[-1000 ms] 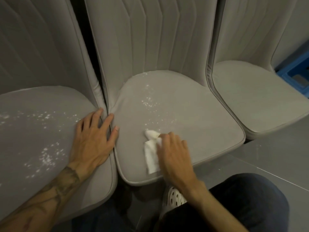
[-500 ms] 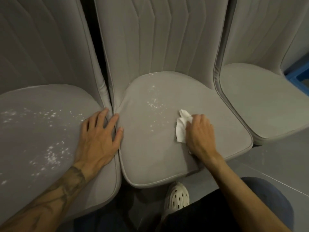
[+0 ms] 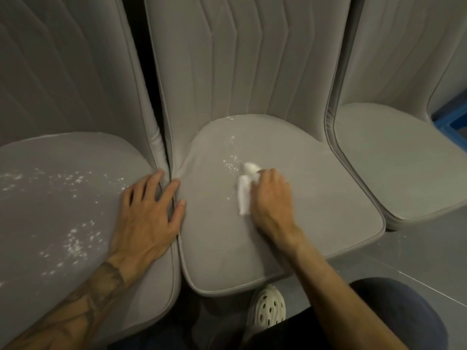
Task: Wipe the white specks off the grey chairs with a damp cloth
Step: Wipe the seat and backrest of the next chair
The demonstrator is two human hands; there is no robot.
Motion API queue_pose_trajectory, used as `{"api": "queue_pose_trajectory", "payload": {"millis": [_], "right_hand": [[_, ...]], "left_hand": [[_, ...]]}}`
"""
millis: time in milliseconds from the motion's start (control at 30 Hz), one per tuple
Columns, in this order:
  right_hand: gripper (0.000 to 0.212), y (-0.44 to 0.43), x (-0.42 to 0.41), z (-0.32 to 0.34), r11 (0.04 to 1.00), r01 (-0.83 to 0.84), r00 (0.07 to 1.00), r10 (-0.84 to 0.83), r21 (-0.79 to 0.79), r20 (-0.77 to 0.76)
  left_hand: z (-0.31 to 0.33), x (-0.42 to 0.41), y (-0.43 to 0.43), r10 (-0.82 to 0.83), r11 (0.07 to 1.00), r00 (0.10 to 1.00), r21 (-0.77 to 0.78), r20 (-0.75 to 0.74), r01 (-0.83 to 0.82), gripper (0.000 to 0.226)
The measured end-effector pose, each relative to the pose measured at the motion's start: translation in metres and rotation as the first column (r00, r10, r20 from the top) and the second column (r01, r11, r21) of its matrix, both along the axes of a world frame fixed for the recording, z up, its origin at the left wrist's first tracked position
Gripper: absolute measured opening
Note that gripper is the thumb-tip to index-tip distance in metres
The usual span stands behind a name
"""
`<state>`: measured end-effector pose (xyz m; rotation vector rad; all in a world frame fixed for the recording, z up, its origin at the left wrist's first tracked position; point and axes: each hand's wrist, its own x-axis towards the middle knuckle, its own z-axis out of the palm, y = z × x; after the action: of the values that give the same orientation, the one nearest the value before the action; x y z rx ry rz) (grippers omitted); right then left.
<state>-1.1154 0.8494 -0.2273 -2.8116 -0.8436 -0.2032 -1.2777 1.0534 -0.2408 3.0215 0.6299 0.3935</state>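
Three grey padded chairs stand side by side. My right hand (image 3: 271, 198) presses a folded white cloth (image 3: 244, 190) onto the middle chair's seat (image 3: 316, 210), just right of a patch of white specks (image 3: 231, 164) near the seat's back. My left hand (image 3: 149, 218) lies flat with fingers spread on the right edge of the left chair's seat (image 3: 50, 210), its fingertips over the gap between the two seats. That left seat carries many white specks (image 3: 73, 243). The right chair's seat (image 3: 394, 168) shows none.
A blue crate (image 3: 452, 122) sits at the far right behind the right chair. Grey tiled floor (image 3: 417, 256) lies in front of the seats. My white perforated clog (image 3: 266, 309) and dark trouser knee (image 3: 394, 311) are below the middle seat's front edge.
My right hand has slid the cloth from the seat's front edge toward the back, up to the speck patch. The left hand has stayed planted on the left seat.
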Motion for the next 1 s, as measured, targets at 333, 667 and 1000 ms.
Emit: {"api": "queue_pose_trajectory", "payload": {"millis": [333, 667, 1000], "right_hand": [[0.029, -0.016, 0.068, 0.013, 0.989, 0.147, 0.988, -0.148, -0.025, -0.042], [0.031, -0.010, 0.116, 0.011, 0.986, 0.152, 0.987, -0.155, -0.074, -0.034], [0.029, 0.003, 0.139, 0.006, 0.997, -0.029, 0.999, 0.026, -0.075, -0.044]], "left_hand": [[-0.004, 0.001, 0.002, 0.000, 1.000, 1.000, -0.012, 0.001, 0.000, 0.060], [-0.004, 0.002, 0.001, 0.007, 1.000, 1.000, -0.031, 0.020, -0.006, 0.060], [-0.009, 0.001, 0.002, 0.015, 1.000, 0.999, -0.016, 0.047, -0.015, 0.058]]}}
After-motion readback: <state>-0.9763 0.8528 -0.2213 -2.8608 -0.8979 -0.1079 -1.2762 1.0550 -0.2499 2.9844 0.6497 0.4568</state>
